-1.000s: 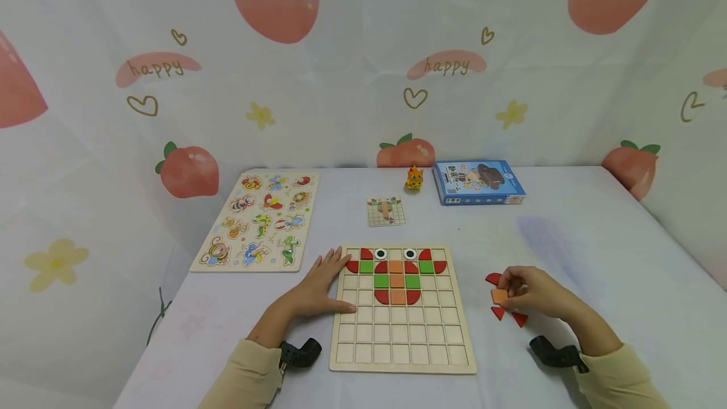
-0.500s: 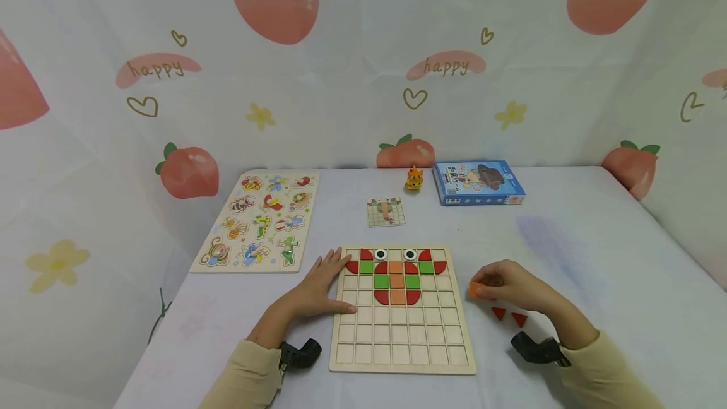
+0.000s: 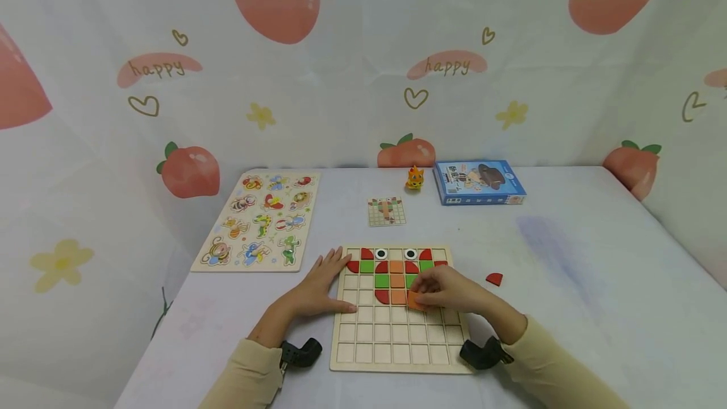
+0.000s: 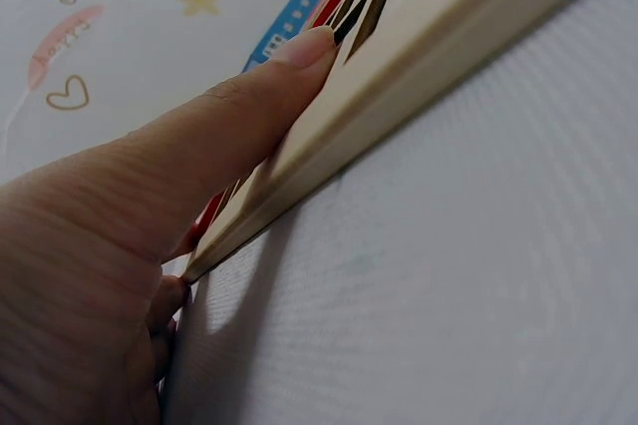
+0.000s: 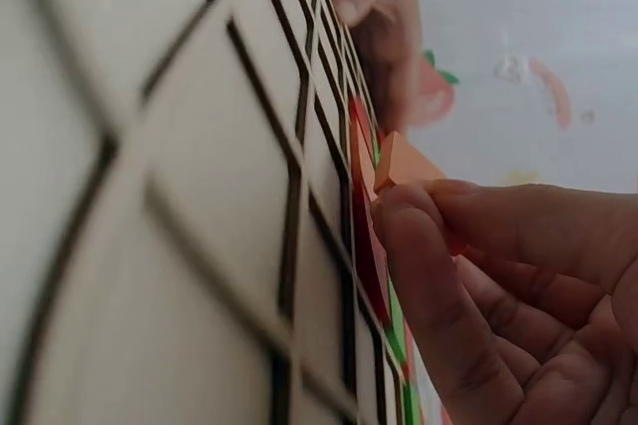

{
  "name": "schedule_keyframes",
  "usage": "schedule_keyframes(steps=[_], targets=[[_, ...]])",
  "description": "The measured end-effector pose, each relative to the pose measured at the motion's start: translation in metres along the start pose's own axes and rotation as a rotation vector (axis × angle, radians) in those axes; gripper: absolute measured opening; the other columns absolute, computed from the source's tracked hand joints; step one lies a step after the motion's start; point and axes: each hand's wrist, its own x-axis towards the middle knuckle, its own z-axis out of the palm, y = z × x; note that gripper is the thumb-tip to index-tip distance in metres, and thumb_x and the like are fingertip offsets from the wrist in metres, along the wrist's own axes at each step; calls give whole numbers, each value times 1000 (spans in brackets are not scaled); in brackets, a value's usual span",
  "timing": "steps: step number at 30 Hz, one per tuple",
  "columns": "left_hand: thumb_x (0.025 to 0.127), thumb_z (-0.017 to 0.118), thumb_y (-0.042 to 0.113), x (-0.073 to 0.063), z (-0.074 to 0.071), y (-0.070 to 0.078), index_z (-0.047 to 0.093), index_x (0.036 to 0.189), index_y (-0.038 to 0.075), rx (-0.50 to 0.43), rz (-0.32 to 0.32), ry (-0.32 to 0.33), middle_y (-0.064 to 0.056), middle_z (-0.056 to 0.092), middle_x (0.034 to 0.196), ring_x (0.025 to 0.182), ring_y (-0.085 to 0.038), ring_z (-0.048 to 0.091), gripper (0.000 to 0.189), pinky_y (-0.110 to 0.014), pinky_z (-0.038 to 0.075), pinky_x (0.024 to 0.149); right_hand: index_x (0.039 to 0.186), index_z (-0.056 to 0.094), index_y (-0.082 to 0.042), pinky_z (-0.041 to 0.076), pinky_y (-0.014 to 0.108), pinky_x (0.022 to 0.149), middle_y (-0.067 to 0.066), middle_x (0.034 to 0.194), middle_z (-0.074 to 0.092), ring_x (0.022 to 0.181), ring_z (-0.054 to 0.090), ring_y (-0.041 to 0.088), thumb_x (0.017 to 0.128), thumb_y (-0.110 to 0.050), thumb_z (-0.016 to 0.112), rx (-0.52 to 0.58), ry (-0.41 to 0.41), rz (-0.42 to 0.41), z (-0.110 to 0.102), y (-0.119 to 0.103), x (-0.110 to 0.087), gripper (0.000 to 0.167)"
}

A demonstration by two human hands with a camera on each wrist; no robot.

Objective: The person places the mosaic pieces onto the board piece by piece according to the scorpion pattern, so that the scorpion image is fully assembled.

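A wooden grid board [image 3: 400,334] holds red quarter-round, green and orange square tiles and two eye discs in its upper rows. My left hand [image 3: 314,291] rests with spread fingers at the board's left edge, the thumb [image 4: 299,51] lying over the rim in the left wrist view. Between thumb and fingertips my right hand [image 3: 454,290] pinches an orange square tile [image 5: 404,161]. It holds that tile close over the board, beside the lowest orange tile of the middle column. This hand covers part of the board's right side. On the table to the right lies a red quarter-round tile [image 3: 495,279].
Behind the board lies a small pattern card [image 3: 387,212]. A yellow-orange toy figure [image 3: 414,178] and a blue box [image 3: 479,183] stand at the back. An animal puzzle board [image 3: 258,219] lies at the back left. My right forearm hides the table spot where red triangles lay.
The right hand has picked the orange square up from the loose tiles and carried it left over the board. My left hand has stayed in place.
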Motion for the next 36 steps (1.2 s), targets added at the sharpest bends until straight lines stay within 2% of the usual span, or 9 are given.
schedule_keyframes(steps=[7,15,26,36], targets=[[69,77,51,1,0,1,23,149,11,-10,-5,-2,-12,8,158,146,-28,1,104,-48,0,119,94,66,-1,52,17,64,4,80,66,70,59,6,86,-11,66,27,-28,-16,18,-9,13,13],[68,76,53,1,0,-1,22,149,11,7,-16,-2,-10,7,158,147,-25,0,106,-46,0,119,82,66,-11,47,18,57,-6,71,60,65,51,5,85,-14,68,-67,-14,-5,29,-11,15,4],[69,76,54,1,1,-2,22,149,11,4,-10,-1,-9,7,158,146,-26,0,106,-47,-1,119,76,65,-14,45,19,55,-7,70,57,64,49,6,82,-15,71,-106,50,-29,33,-8,15,9],[68,76,54,2,1,-1,22,149,12,8,-17,-4,-8,6,158,147,-24,-1,106,-45,-1,119,83,66,-11,44,18,54,-4,71,56,64,49,6,76,-16,76,-107,10,-48,30,-13,13,14]])
